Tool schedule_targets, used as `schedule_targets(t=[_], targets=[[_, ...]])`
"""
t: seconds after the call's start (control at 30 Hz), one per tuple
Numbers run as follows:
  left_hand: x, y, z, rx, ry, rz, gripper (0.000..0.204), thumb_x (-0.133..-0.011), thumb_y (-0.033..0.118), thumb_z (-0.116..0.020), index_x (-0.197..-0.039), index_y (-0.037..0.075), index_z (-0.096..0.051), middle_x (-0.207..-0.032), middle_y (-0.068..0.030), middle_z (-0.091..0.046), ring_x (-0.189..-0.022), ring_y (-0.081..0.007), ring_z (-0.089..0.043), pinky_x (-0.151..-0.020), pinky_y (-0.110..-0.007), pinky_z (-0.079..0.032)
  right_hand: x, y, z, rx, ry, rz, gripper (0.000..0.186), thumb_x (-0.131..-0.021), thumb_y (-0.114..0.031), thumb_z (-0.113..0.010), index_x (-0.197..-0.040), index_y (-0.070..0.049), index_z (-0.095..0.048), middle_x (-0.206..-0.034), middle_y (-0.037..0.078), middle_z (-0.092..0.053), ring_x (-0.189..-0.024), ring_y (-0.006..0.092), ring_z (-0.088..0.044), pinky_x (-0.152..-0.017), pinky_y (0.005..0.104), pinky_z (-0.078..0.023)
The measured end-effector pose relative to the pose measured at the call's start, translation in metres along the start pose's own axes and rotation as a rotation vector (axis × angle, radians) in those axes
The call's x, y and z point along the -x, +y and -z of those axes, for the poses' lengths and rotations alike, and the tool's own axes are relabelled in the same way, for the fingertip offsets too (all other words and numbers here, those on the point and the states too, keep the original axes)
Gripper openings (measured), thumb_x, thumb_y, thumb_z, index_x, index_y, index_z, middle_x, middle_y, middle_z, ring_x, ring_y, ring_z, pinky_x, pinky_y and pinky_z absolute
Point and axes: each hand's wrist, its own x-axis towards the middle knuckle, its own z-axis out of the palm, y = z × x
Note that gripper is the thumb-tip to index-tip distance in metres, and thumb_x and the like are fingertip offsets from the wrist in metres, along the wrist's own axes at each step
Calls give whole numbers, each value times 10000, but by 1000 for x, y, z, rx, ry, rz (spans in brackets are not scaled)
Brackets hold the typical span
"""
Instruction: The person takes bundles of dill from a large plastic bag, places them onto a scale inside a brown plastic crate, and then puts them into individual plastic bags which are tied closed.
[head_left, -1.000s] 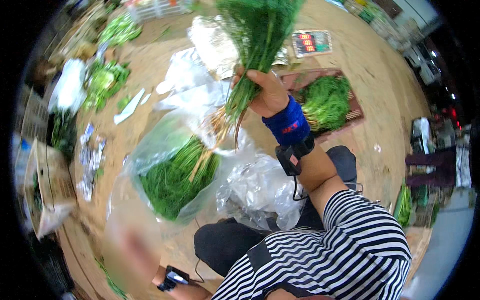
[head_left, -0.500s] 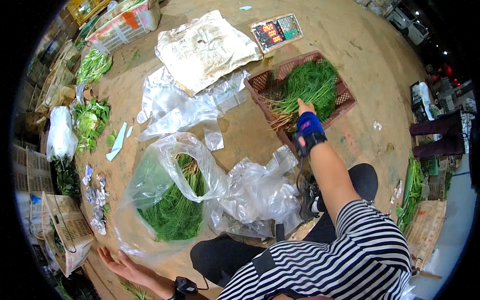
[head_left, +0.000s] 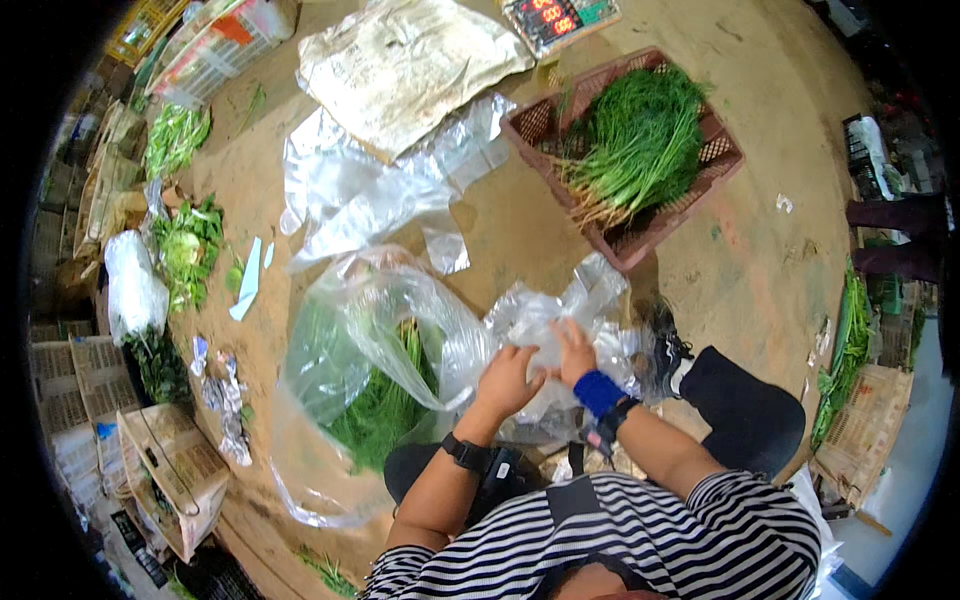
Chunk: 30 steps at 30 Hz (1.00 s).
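My left hand (head_left: 508,382) and my right hand (head_left: 573,352), wearing a blue wristband, are close together over a pile of crumpled clear plastic bags (head_left: 530,310). The fingers of both are apart, and no held thing shows in either. Left of them lies a large clear plastic bag (head_left: 300,400), its looped handle nearest my left hand. Green feathery dill (head_left: 375,420) is inside it, partly veiled by the plastic. A big bunch of dill (head_left: 655,125), stems toward me, rests in a brown plastic crate (head_left: 632,252) at the far right of my hands.
A digital scale (head_left: 560,25) with a red display stands at the back, beside a stained white sack (head_left: 400,70). Flattened clear bags (head_left: 370,205) lie in front of the sack. Leafy greens (head_left: 185,250) and crates (head_left: 175,470) line the left. A person's legs (head_left: 895,235) show at right.
My right hand has left the dill in the crate and come back to the crumpled bags. My left hand has moved in from the lower left to join it. The view has shifted.
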Motion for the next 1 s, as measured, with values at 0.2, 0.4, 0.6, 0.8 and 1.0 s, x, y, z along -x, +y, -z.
schedule_targets(t=[0.2, 0.4, 0.6, 0.8, 1.0], targets=[[-33, -24, -18, 177, 32, 39, 526, -739, 274, -632, -1199, 87, -458, -1137, -213, -484, -1066, -370, -452, -907, -410, -380, 38, 3, -18, 237, -286, -148, 538, -698, -273, -659, -1196, -209, -464, -1131, 162, -493, -915, 352, -554, -760, 442, -467], [-27, -25, 4, 53, 0, -197, 780, -675, 288, -713, -1325, 124, -315, -1147, -201, -512, -1104, -350, -457, -931, -404, -369, 1, -18, 28, -207, -63, -130, 164, -821, -208, -531, -825, -64, -611, -749, 104, -617, -684, 247, -601, -620, 343, -476], [-30, -26, 1, 584, -193, 25, 1051, -605, 322, -779, -1390, 137, -105, -1076, -204, -572, -1020, -354, -541, -886, -377, -410, -29, -60, 72, -827, 7, -280, 184, -832, -157, -540, -907, -14, -627, -707, 51, -611, -641, 87, -549, -599, 238, -446], [-29, -39, -26, 190, -281, 55, 971, -660, 388, -727, -1375, 72, -152, -1125, -272, -517, -1047, -371, -519, -896, -381, -401, -1, 19, 60, -113, 636, -261, 434, -698, -161, -664, -1081, -22, -513, -1131, 157, -498, -1078, 333, -439, -915, 404, -352], [-29, -54, -25, 250, -177, 76, 806, -678, 351, -694, -1307, 23, -312, -1166, -279, -484, -1085, -368, -485, -904, -376, -398, 13, 140, 57, -65, 365, -823, 909, -619, -369, -741, -1308, -18, -266, -1310, 274, -278, -1208, 390, -299, -1009, 422, -267]])
